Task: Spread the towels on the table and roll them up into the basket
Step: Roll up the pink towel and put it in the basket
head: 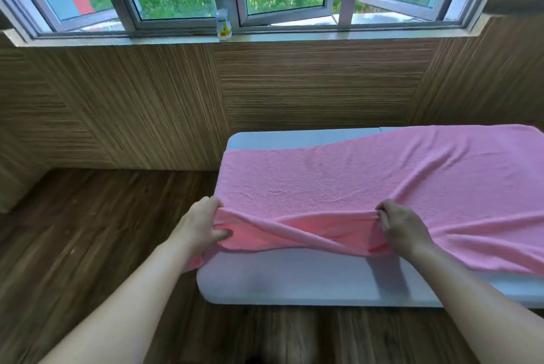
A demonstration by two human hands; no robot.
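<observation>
A pink towel (338,181) lies spread over the pale worktop (294,284), its long axis running left to right and trailing off toward the right edge of view. The left hand (200,225) and right hand (403,228) each pinch its near long edge, lifted and folded over, the left at the towel's left end, which overhangs the worktop's corner. The towel stretches away from both hands, so the next fold or roll likely runs across its short side, toward the window wall.
</observation>
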